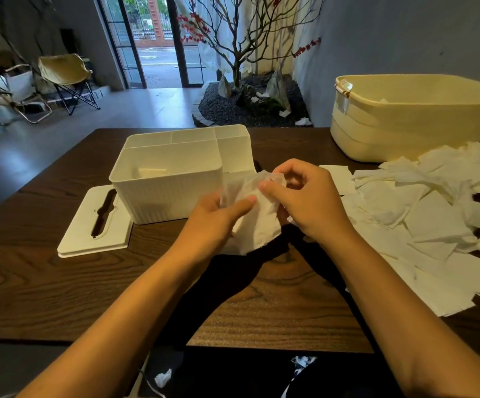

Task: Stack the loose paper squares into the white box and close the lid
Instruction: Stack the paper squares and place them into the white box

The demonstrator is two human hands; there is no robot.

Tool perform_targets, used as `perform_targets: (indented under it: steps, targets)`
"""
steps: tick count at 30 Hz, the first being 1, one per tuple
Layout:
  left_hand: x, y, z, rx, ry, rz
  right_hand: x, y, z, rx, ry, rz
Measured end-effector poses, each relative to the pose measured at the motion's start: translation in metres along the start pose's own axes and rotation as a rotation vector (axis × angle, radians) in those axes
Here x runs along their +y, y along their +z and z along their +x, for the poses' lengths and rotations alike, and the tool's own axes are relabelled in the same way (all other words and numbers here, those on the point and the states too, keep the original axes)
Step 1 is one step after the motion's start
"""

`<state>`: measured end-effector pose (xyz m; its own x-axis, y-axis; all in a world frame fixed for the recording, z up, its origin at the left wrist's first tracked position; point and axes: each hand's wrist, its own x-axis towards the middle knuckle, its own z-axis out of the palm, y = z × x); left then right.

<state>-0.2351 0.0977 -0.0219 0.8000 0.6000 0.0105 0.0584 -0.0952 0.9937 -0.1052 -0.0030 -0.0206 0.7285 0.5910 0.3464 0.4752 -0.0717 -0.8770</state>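
the dark wood table (61, 282) carries a cream tub (405, 122) at two o'clock, loose paper squares (422, 222) at three, the white box (170, 182) open at eleven, its lid (89, 231) flat at nine. my left hand (218, 219) and right hand (310, 202) pinch one paper square (259, 225) at centre.

1. A lounge-like room of a home or guesthouse is showing here, with a dark wooden table (61, 282) standing in front.
2. Two folding camp chairs (63, 79) are sitting on the pale floor at the left.
3. Tall glass doors (152, 38) are looking out on a street.
4. A bare decorative tree (238, 38) is rising from an indoor gravel bed (233, 110) with rocks.
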Motion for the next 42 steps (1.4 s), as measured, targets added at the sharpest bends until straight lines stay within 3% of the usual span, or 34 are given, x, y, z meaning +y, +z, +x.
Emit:
perform_targets:
  steps: [4, 9, 15, 22, 28, 31, 34, 37, 42]
  targets:
    - [0.003, -0.001, 0.001, 0.097, -0.062, -0.109, 0.001, 0.001, -0.003, 0.096, -0.036, -0.209]
    - [0.004, 0.000, 0.000, 0.095, -0.037, -0.110, 0.003, 0.000, -0.004, -0.038, 0.053, -0.147]
    - [0.003, 0.006, 0.000, 0.129, 0.026, -0.057, -0.004, 0.007, -0.008, 0.022, -0.010, -0.293]
    - [0.001, 0.004, 0.000, 0.128, 0.043, -0.049, 0.007, 0.008, -0.004, 0.014, 0.155, -0.178]
    - [-0.011, 0.011, 0.005, 0.196, 0.055, 0.121, 0.002, 0.015, -0.016, 0.163, -0.105, -0.376]
    - [-0.012, 0.014, 0.008, 0.252, 0.030, 0.129, -0.001, 0.023, -0.023, 0.197, -0.249, -0.343]
    - [-0.012, 0.013, 0.009, 0.244, 0.019, 0.082, -0.001, 0.019, -0.020, 0.222, -0.109, -0.323]
    - [-0.011, 0.009, 0.008, 0.235, 0.004, 0.050, 0.008, 0.012, -0.015, 0.109, 0.132, -0.331]
    - [-0.014, 0.009, 0.008, 0.176, 0.006, 0.033, 0.019, 0.016, -0.013, 0.023, 0.167, -0.219]
